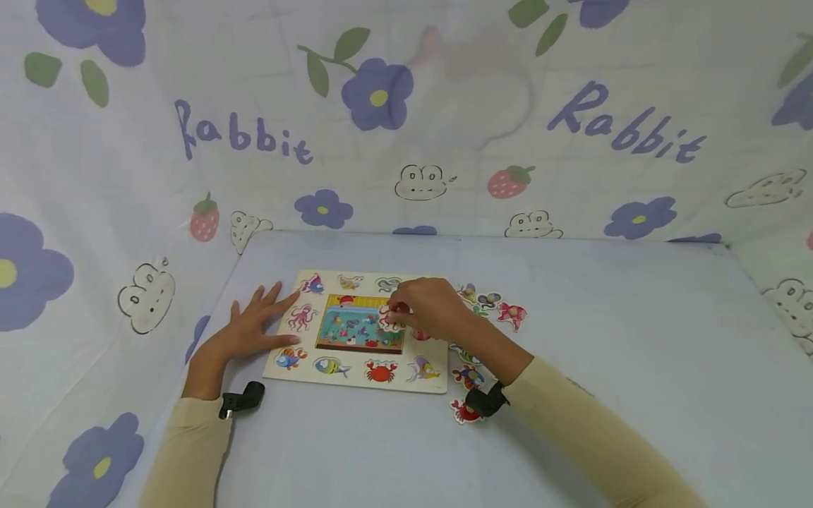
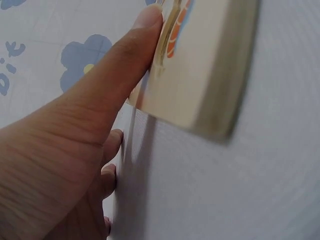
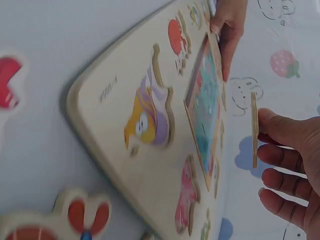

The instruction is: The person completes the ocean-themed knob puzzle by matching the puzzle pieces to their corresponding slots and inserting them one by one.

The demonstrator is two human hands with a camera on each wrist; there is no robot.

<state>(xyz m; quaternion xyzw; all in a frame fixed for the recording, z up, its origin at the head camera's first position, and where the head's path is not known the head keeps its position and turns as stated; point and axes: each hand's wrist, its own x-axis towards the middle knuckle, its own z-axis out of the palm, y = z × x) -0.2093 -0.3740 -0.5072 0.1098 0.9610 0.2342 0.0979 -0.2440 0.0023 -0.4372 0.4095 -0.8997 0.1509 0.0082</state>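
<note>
A: Left hand (image 1: 254,326)?

B: Flat on the counter (image 1: 603,339), fingers spread and relaxed, gripping nothing. Thumb presses the left edge of the wooden puzzle board (image 1: 356,381); the left wrist view shows the thumb tip hard against that edge.

A: Right hand (image 1: 427,308)?

B: Over the board's right half, fingers pinching a flat puzzle piece (image 1: 389,317). In the right wrist view the piece (image 3: 254,129) is edge-on, lifted off the board, above the aquarium picture (image 1: 360,324) in the middle.

A: Board edges?

B: Near edge lies well back from the counter's front. Crab (image 1: 381,370), striped fish (image 1: 331,366) and seahorse (image 1: 424,367) pieces sit along the near row, octopus (image 1: 301,317) on the left.

A: Room to move?

B: Tight on the right: loose pieces (image 1: 502,308) lie just beside the board's right edge, more under the right forearm, one red piece (image 1: 465,411) near the wrist. Beyond those, open counter stretches right. Printed cloth wall (image 1: 406,120) closes the back and left.
</note>
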